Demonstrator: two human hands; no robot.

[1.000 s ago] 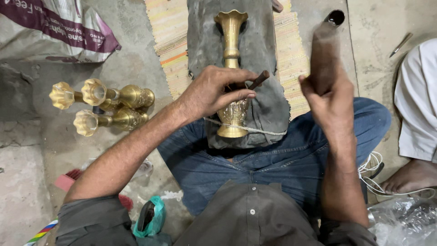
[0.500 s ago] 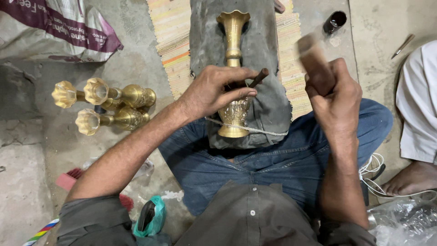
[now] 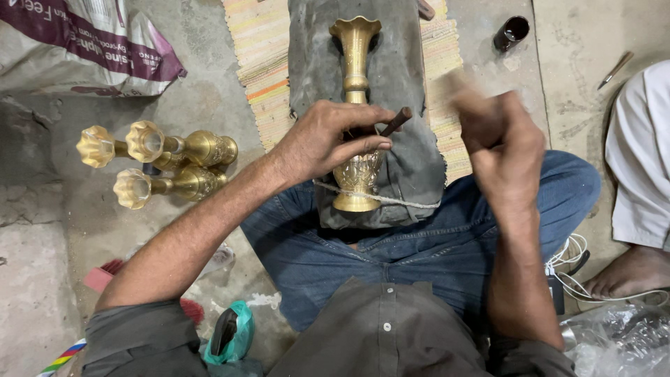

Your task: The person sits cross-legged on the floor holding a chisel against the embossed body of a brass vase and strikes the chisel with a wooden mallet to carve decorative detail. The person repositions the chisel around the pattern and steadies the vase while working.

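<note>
A brass vase [image 3: 356, 63] lies on a grey cloth [image 3: 408, 153] over my lap, its fluted mouth pointing away and its engraved belly under my fingers. A thin cord crosses the cloth near its base. My left hand [image 3: 328, 139] rests on the vase's belly and pinches a short dark chisel [image 3: 396, 121], whose tip sticks out to the right. My right hand [image 3: 499, 132] is blurred in motion to the right of the chisel, gripping a wooden mallet [image 3: 464, 94] that shows only as a smear.
Three brass vases [image 3: 164, 160] lie stacked on the concrete floor at left. A striped mat [image 3: 262, 49] lies under the cloth. A small dark cup [image 3: 511, 31] and a metal tool [image 3: 614, 68] sit at the far right. Another person's white sleeve and bare foot [image 3: 624, 269] are at right.
My right hand has swung the mallet down from its raised position toward the chisel. My left hand, the chisel and the vase have stayed in place.
</note>
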